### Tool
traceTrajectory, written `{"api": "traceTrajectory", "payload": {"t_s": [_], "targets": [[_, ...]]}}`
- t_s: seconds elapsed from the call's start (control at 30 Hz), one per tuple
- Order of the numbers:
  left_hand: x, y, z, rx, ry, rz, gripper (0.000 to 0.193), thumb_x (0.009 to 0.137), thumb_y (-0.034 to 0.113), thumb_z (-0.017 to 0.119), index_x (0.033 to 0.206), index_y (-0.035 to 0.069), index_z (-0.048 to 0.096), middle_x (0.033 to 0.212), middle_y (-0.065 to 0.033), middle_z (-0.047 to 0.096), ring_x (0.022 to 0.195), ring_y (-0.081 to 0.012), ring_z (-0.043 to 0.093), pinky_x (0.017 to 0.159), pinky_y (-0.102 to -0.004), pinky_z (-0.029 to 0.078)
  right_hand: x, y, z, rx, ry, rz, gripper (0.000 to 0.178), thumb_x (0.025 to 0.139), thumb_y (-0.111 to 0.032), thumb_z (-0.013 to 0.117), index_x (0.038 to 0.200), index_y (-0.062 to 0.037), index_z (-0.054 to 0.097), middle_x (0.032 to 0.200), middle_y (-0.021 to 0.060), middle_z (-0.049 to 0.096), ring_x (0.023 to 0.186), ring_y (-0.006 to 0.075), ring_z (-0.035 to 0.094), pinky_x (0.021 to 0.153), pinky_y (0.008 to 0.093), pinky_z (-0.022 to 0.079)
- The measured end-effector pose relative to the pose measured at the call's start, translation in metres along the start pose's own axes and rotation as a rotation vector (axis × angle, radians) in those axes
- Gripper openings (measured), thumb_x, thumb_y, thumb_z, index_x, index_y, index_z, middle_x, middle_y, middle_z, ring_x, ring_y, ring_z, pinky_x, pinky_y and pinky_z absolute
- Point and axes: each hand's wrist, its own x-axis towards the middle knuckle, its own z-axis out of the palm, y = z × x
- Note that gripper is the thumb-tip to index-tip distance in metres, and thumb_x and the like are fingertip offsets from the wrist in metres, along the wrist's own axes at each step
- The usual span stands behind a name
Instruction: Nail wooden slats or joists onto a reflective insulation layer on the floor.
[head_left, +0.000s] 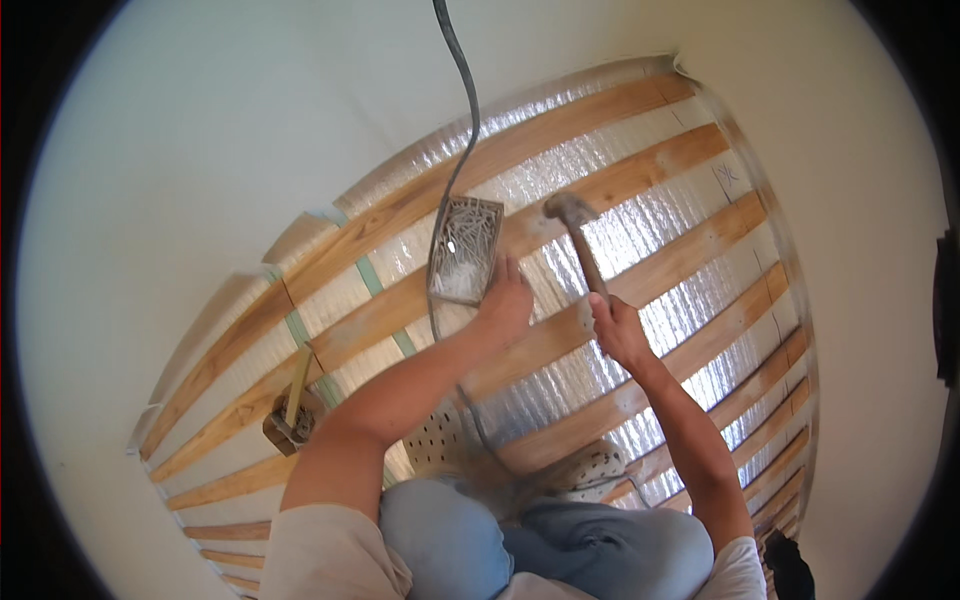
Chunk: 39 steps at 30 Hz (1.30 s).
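Head view | right hand fisted on one wooden-handled hammer | left hand fingers curled, touching one rectangular box of nails | wooden slats over foil

Bare forearms, no gloves on left hand or right hand. Short pale beige t-shirt sleeves, light blue denim trousers.

Nail box lies on slats, left of hammer.
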Motion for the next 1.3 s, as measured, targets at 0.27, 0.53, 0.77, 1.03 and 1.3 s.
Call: {"api": "traceTrajectory", "payload": {"t_s": [0.27, 0.53, 0.77, 1.03, 1.3], "targets": [[-0.001, 0.003, 0.002, 0.029, 0.050, 0.015, 0.060, 0.075, 0.009, 0.058, 0.123, -0.024, 0.043, 0.139, -0.0430, 0.028, 0.134, -0.0534, 0.024, 0.114, -0.0436, 0.024, -0.014, -0.048, -0.021, 0.650, 0.337, -1.034, 0.057, 0.089, -0.063, 0.050, 0.094, -0.0062, 0.047, 0.065, 0.0053, 0.049, 0.052, 0.0145, 0.048, 0.048, 0.0273, 0.040], [-0.007, -0.003, 0.023, -0.062, 0.138, -0.010, 0.063, 0.075, 0.010, 0.058, 0.124, -0.026, 0.040, 0.139, -0.0445, 0.026, 0.134, -0.0539, 0.025, 0.114, -0.0489, 0.023, -0.032, -0.036, -0.019, 0.474, 0.057, -0.298, 0.042, 0.100, -0.039, 0.042, 0.090, -0.0004, 0.054, 0.061, 0.0016, 0.052, 0.045, 0.0089, 0.047, 0.043, 0.0260, 0.039], [0.002, 0.010, -0.014, 0.108, -0.051, 0.049, 0.062, 0.077, 0.011, 0.055, 0.126, -0.024, 0.039, 0.139, -0.0454, 0.025, 0.134, -0.0543, 0.025, 0.114, -0.0500, 0.022, -0.001, 0.031, 0.002, 0.117, 0.229, -0.516, 0.048, 0.097, -0.045, 0.048, 0.096, 0.0027, 0.053, 0.072, 0.0129, 0.058, 0.060, 0.0167, 0.058, 0.055, 0.0287, 0.046], [0.004, 0.006, -0.008, 0.126, 0.003, 0.103, 0.062, 0.078, 0.017, 0.057, 0.124, -0.023, 0.043, 0.136, -0.0456, 0.031, 0.130, -0.0567, 0.030, 0.112, -0.0509, 0.025, -0.011, -0.014, -0.023, 0.392, 0.179, -0.873, 0.046, 0.100, -0.045, 0.039, 0.083, -0.0033, 0.049, 0.060, 0.0038, 0.049, 0.048, 0.0088, 0.045, 0.043, 0.0238, 0.033], [0.006, -0.003, 0.011, 0.047, 0.070, 0.002, 0.069, 0.073, 0.018, 0.063, 0.125, -0.022, 0.041, 0.137, -0.0447, 0.029, 0.132, -0.0553, 0.027, 0.113, -0.0493, 0.026, 0.002, -0.023, -0.023, 0.113, -0.060, 0.000, 0.047, 0.099, -0.041, 0.046, 0.085, 0.0030, 0.056, 0.063, 0.0070, 0.055, 0.052, 0.0122, 0.054, 0.046, 0.0298, 0.043]]}}
